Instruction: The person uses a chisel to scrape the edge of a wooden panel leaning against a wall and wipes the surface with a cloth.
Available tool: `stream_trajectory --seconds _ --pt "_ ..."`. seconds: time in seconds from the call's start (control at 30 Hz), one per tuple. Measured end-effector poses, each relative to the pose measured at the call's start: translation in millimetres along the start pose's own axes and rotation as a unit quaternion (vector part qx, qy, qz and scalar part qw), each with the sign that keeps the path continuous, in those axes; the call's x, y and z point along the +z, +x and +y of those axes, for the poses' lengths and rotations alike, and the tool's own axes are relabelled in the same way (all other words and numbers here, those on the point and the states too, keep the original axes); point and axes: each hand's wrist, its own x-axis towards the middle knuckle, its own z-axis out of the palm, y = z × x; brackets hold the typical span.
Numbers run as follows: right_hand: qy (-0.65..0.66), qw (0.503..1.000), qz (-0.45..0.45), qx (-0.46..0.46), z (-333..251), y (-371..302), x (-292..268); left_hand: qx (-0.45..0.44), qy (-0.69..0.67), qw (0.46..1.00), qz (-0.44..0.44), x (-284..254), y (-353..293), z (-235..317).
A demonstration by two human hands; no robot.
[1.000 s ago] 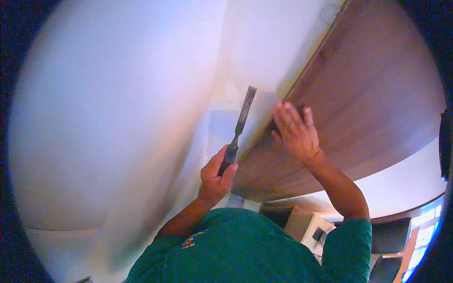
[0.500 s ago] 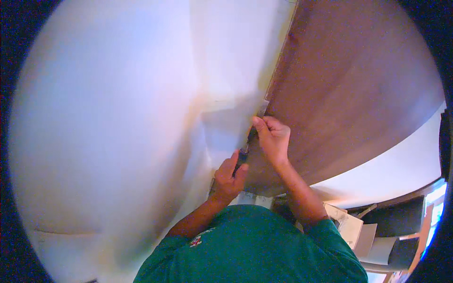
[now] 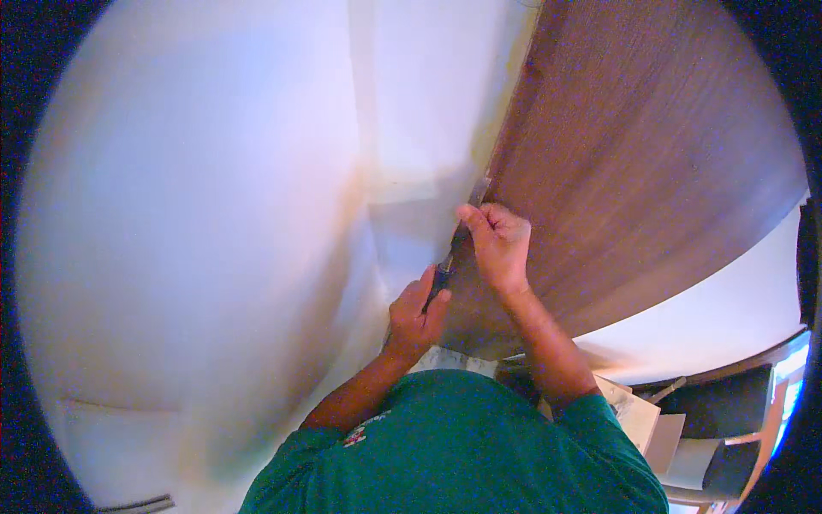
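Observation:
My left hand point(image 3: 413, 319) is closed round a dark-handled tool point(image 3: 440, 279) that points up and away to the right. Bright metal shows just above its handle. Farther up, my right hand point(image 3: 502, 244) pinches a dark length point(image 3: 461, 237) in line with it, thumb on the left side. Past the right fingers, a flat metal blade point(image 3: 481, 188) lies along the edge of a brown wood-grained panel point(image 3: 634, 146). Whether both hands hold one long tool or two in line, I cannot tell.
A pale wall point(image 3: 197, 214) fills the left side, with a whitish strip point(image 3: 428, 94) running beside the panel's edge. At the lower right are a light wooden box-like piece point(image 3: 629, 409), a chair-like object with dark parts point(image 3: 719, 403) and a bright window-like opening point(image 3: 794, 368).
My right hand has shifted slightly up and to the right, and the left hand slightly upward. The grip of both hands looks the same.

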Motion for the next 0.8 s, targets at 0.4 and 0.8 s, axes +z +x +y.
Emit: stream_trajectory --seconds 0.4,0.8 --pt "0.028 0.999 0.016 -0.018 -13 11 -7 0.028 0.016 0.999 0.037 13 20 -1" --pt "0.047 0.999 0.009 -0.018 -7 3 -9 -0.004 0.031 0.999 0.018 14 2 -3"
